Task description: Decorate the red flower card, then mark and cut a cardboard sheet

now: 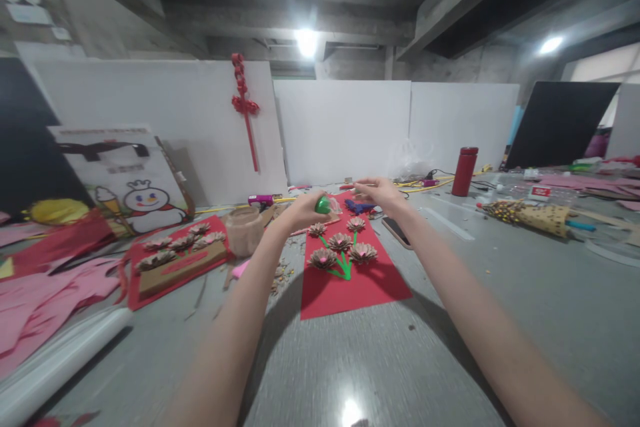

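My left hand (303,211) is closed around a shiny green round thing (323,205), with clear plastic beside it; its exact kind is hard to make out. Below lies a red sheet (356,293) bearing several brown paper flowers (340,242) with pink centres and green stems (345,267). My right hand (378,193) hovers over the far right part of the sheet, fingers stretched to the left and apart. Beneath it sits a dark blue crumpled thing (360,207). Beyond its fingertips is a small pinkish-red item (347,187).
To the left stand a brown jar (244,232) and another red flower piece with a cardboard strip (183,271). A phone (397,232) lies by my right forearm. Farther right are a red flask (465,171) and a wrapped bouquet (530,217). White panels (345,130) stand behind.
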{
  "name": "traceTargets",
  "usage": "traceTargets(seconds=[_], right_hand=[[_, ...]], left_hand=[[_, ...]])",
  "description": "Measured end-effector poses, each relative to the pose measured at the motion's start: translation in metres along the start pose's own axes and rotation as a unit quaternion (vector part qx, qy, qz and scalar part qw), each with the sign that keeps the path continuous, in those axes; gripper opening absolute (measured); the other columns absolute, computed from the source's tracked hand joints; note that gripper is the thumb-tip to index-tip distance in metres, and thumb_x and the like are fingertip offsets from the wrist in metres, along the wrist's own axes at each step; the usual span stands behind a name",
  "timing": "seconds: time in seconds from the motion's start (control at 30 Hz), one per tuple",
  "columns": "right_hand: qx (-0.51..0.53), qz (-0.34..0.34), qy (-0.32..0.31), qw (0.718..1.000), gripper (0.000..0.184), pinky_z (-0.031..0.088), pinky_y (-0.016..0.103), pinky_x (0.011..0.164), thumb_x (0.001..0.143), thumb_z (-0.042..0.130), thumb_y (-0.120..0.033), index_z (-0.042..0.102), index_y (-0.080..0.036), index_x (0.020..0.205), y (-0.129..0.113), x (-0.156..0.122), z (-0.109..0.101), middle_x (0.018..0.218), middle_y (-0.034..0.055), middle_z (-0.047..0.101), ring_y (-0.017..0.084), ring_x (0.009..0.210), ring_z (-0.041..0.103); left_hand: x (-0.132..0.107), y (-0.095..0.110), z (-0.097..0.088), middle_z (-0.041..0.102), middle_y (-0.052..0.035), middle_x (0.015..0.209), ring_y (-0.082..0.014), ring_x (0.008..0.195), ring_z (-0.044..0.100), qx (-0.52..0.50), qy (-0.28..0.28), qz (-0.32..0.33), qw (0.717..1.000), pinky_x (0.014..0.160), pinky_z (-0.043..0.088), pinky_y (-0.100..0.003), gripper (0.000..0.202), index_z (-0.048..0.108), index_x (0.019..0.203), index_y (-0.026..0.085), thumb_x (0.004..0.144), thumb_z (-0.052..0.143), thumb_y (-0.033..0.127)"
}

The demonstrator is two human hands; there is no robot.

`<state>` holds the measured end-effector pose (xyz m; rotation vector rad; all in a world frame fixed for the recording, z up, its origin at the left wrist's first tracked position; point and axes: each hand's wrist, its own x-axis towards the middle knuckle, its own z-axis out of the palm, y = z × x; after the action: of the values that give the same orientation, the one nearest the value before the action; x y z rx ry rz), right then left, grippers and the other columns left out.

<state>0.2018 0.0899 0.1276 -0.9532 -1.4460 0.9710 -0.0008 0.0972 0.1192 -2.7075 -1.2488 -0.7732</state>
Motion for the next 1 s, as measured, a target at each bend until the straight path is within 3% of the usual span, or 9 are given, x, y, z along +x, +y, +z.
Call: traceTargets(seconds=[0.1,0.23,0.43,0.67,1.0], right_hand=[[-0.05,-0.009,0.014,0.999,0.016,0.042,0.018,0.047,0.066,0.059,-0.023,0.058,-0.013,0.079,0.0,0.001,0.001,0.064,0.0037,0.062,0.009,0.054,0.057],[-0.053,-0.041,-0.023,0.997,0.028,0.043,0.017,0.055,0.057,0.065,-0.012,0.058,-0.014,0.084,0.001,0.001,0.0,0.073,0.0034,0.064,0.009,0.063,0.058],[-0.047,-0.039,-0.029,0.998,0.012,0.042,0.018,0.05,0.068,0.055,-0.023,0.058,-0.013,0.074,0.005,0.002,0.004,0.062,0.0019,0.062,0.007,0.049,0.054],[-0.114,-0.077,-0.095,0.986,0.018,0.044,0.023,0.065,0.065,0.056,-0.02,0.062,-0.015,0.081,0.002,0.0,0.005,0.068,0.0027,0.063,0.01,0.063,0.057],[-0.113,-0.128,-0.1,0.98,0.03,0.044,0.024,0.061,0.056,0.063,-0.014,0.049,-0.016,0.082,0.001,-0.001,0.016,0.069,0.0007,0.064,0.011,0.064,0.058]], left_hand=[[0.0,0.001,0.0,0.052,0.0006,0.073,-0.0154,0.065,0.048,-0.004,0.003,0.002,1.0,0.056,0.034,-0.023,0.033,0.047,0.084,0.019,0.063,0.052,0.044],[0.0,0.003,-0.001,0.052,0.0005,0.073,-0.0158,0.066,0.048,-0.006,0.004,0.004,1.0,0.056,0.034,-0.024,0.033,0.047,0.083,0.019,0.063,0.053,0.045],[0.0,0.008,-0.004,0.055,-0.0009,0.08,-0.0166,0.071,0.05,-0.025,0.02,0.005,0.999,0.06,0.036,-0.024,0.036,0.048,0.089,0.019,0.063,0.054,0.043],[0.0,0.007,-0.003,0.056,-0.0023,0.082,-0.018,0.074,0.051,-0.034,0.032,-0.005,0.999,0.064,0.037,-0.026,0.036,0.05,0.091,0.019,0.063,0.055,0.04],[0.001,0.02,-0.007,0.054,-0.0003,0.071,-0.0149,0.065,0.048,-0.045,0.059,-0.011,0.997,0.057,0.034,-0.024,0.035,0.051,0.083,0.017,0.067,0.049,0.048]])
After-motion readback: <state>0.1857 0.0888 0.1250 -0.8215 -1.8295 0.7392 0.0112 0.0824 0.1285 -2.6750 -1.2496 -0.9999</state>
